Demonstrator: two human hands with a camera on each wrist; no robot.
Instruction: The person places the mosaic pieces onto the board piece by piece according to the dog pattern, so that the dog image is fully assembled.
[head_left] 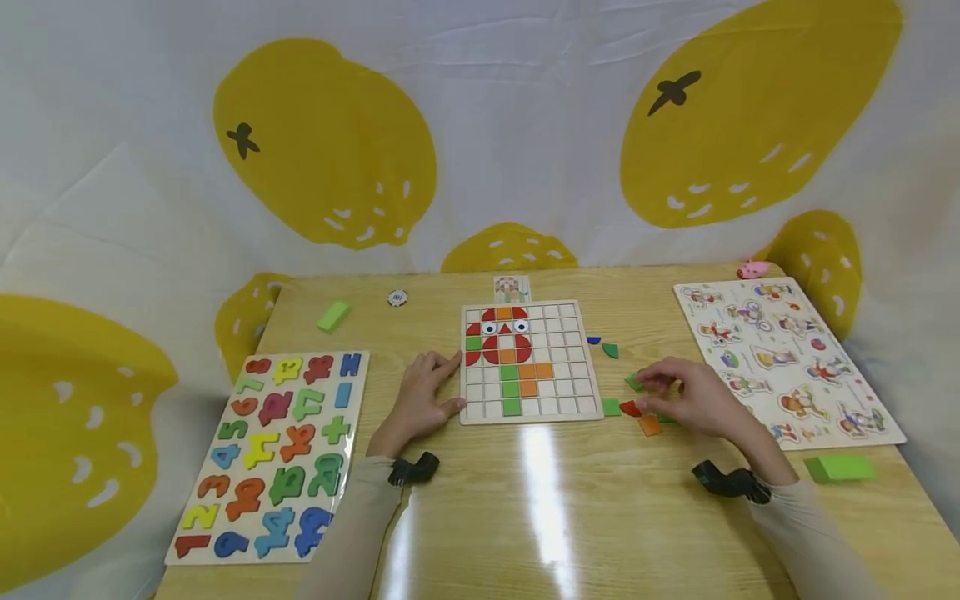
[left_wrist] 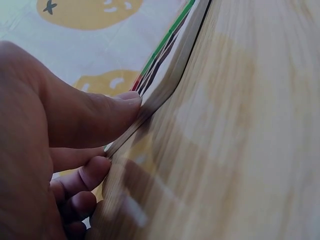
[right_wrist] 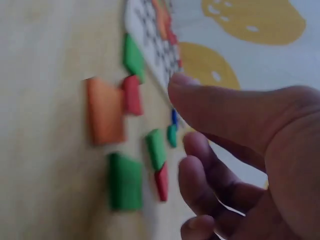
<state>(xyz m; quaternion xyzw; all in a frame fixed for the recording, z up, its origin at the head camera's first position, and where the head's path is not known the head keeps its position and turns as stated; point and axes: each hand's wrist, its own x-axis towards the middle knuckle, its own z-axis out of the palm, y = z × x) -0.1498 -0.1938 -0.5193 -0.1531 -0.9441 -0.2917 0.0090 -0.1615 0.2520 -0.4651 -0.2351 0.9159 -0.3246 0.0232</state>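
Note:
A wooden grid board (head_left: 566,360) lies mid-table, holding red, orange and green tiles and two eye tiles. My left hand (head_left: 422,402) touches its left side; in the left wrist view the thumb (left_wrist: 107,117) presses against the board's edge (left_wrist: 167,80). My right hand (head_left: 693,396) hovers over loose tiles right of the board. Around it are an orange tile (head_left: 650,426), a red tile (head_left: 630,408) and a green square (head_left: 611,407). In the right wrist view, thumb and fingers stand apart with nothing visible between them, beside a green tile (right_wrist: 155,149) and dark green tile (right_wrist: 125,181).
A picture card (head_left: 512,289) lies behind the board. The number puzzle (head_left: 352,433) is at left, the figure puzzle (head_left: 817,425) at right. Green blocks (head_left: 333,316), a poker chip (head_left: 397,297) and a pink pig toy (head_left: 753,269) lie about. A curtain (head_left: 525,125) hangs behind.

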